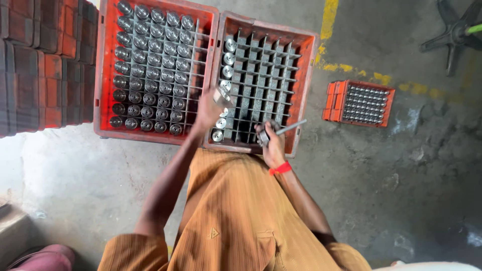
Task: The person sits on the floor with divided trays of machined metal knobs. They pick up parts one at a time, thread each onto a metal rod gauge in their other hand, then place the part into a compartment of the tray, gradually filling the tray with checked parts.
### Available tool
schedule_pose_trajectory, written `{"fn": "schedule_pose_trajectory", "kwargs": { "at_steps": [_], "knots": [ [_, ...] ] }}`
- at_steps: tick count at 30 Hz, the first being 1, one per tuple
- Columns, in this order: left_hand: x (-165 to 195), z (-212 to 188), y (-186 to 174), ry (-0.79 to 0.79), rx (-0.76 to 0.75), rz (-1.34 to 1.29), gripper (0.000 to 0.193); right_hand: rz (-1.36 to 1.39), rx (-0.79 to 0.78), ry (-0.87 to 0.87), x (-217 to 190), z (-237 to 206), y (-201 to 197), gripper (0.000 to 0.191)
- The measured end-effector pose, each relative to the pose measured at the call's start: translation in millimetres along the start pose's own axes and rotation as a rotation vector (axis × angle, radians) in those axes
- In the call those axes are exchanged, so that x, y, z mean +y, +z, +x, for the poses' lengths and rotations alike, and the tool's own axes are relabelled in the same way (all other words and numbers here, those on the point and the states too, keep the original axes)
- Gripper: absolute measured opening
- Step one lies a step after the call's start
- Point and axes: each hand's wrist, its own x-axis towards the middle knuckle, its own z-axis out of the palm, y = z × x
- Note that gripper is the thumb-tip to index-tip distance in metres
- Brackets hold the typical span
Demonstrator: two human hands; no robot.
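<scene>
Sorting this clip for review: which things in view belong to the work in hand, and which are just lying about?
In use:
left hand holding a metal part
right hand holding a metal tool
full red crate
part-filled red crate

Lying about:
small red crate
stacked red crates
chair base

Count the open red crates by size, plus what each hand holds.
large open crates: 2
small open crate: 1
metal part, in the left hand: 1
metal tool, in the right hand: 1
Total: 5
</scene>
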Motion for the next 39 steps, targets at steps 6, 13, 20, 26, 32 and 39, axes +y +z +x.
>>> {"fn": "schedule_pose_trajectory", "kwargs": {
  "at_steps": [6, 13, 20, 26, 32, 39],
  "knots": [
    [14, -82, 61, -0.137, -0.127, 0.208, 0.048, 0.035, -0.135, -0.086, -19, 4, 44, 0.014],
    [14, -91, 84, -0.151, -0.295, 0.196, 0.036, -0.211, -0.414, -0.247, -17, -9, 29, 0.013],
    [3, -76, 94, -0.077, -0.534, 0.085, 0.06, -0.04, -0.129, 0.007, -31, 23, -18, 0.015],
    [19, 16, 48, 0.239, -0.006, 0.468, 0.051, 0.181, -0.036, -0.167, -78, 38, -52, 0.014],
    [56, 117, 12, 0.272, 0.194, 0.93, 0.071, 0.173, 0.027, -0.099, -62, 20, -45, 0.011],
    [36, 110, 8, 0.456, 0.313, 0.985, 0.073, 0.075, 0.025, -0.053, -29, 1, -35, 0.014]
  ]
}}
